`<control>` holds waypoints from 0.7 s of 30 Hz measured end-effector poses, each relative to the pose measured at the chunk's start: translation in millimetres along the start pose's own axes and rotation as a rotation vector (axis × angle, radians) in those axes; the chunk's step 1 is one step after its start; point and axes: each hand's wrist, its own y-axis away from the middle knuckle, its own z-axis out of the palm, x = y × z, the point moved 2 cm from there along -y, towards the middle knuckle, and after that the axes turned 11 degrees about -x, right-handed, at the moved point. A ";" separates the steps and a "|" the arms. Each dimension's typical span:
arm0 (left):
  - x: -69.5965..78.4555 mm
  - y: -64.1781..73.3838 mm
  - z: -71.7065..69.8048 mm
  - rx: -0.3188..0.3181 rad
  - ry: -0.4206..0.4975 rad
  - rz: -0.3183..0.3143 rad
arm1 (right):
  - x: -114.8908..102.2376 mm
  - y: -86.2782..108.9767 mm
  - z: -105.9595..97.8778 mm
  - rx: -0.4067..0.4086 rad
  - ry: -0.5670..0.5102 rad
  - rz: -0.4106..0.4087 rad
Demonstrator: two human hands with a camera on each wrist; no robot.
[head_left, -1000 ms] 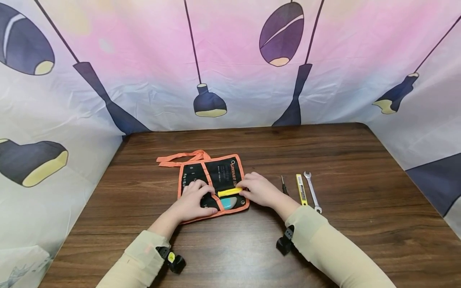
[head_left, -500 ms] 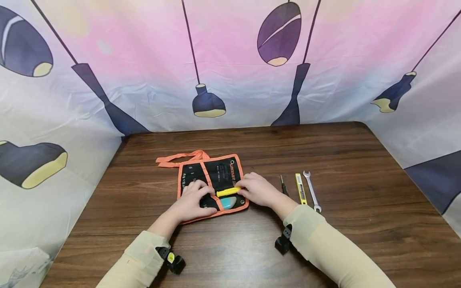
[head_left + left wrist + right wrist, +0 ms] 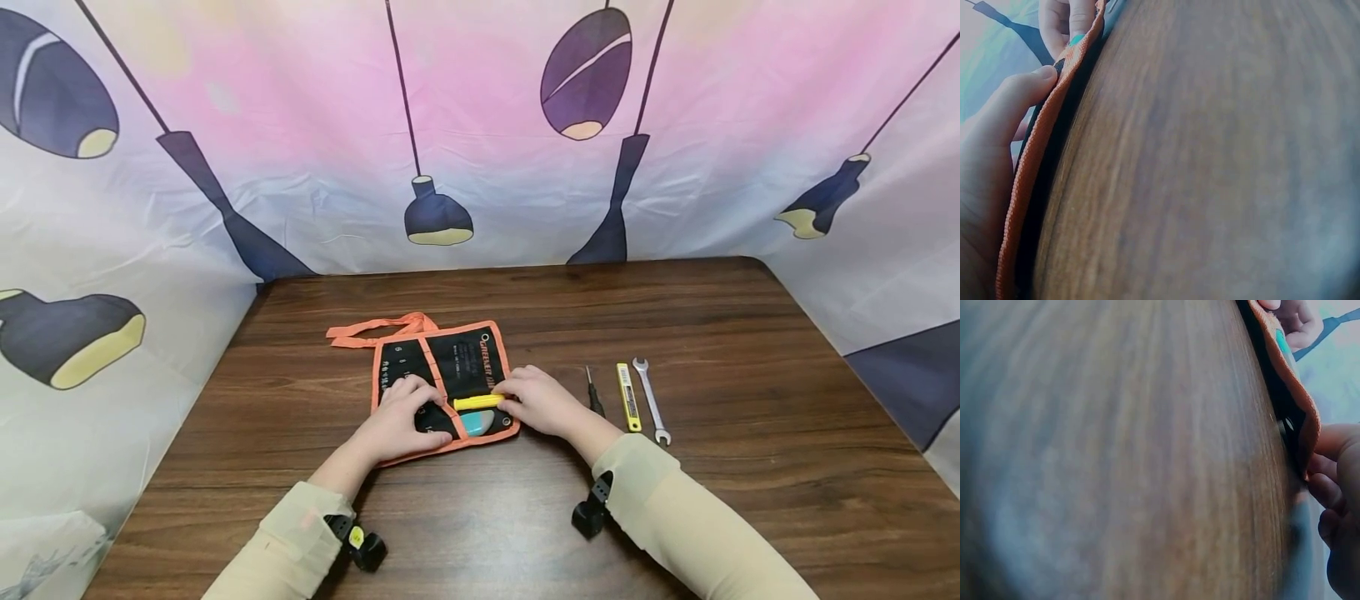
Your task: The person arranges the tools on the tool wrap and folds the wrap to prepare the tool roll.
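Observation:
A black tool pouch (image 3: 467, 361) with orange edging lies unrolled on the table. My left hand (image 3: 401, 418) rests on its left half, fingers bent over the pocket band, thumb at the front edge. In the left wrist view the left thumb (image 3: 1025, 90) lies along the orange border. My right hand (image 3: 542, 402) pinches the outer end of a yellow stick-shaped handle (image 3: 474, 402) at the pouch's right edge. The handle's inner end meets the orange pocket band, beside the left fingertips. A teal and grey handle (image 3: 476, 423) sticks out of the neighbouring pocket.
Right of the pouch lie a small screwdriver (image 3: 594, 393), a flat yellow tool with a label (image 3: 628, 397) and a double open-ended wrench (image 3: 652, 402). An orange strap (image 3: 382, 326) trails behind the pouch. A printed cloth (image 3: 495, 200) hangs beyond the table (image 3: 540, 525).
My right hand has shifted slightly toward me, and the yellow handle's outer end has come down, so it lies more level. My left hand and the pouch stay put.

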 end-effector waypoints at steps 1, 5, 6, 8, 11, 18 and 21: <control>0.1 0.1 -0.1 0.001 -0.002 0.001 | 0.0 0.0 0.0 0.000 0.001 -0.002; 0.1 0.2 0.2 0.005 -0.007 0.007 | -1.3 -0.1 -0.4 0.006 0.017 -0.009; 0.2 0.4 0.2 0.006 -0.008 0.010 | -1.9 -0.2 -0.5 0.010 0.022 -0.010; -0.1 0.6 0.4 0.007 -0.008 0.015 | -3.3 -1.2 -0.4 0.017 0.030 -0.019; -0.8 0.6 0.8 0.010 -0.002 0.025 | -5.8 -2.9 -0.1 0.027 0.033 -0.038; -1.5 0.1 0.5 0.033 0.001 0.052 | -8.0 -4.7 0.8 0.026 0.045 -0.050; -1.1 0.2 -0.2 0.044 -0.004 0.063 | -8.5 -5.7 1.5 0.022 0.040 -0.050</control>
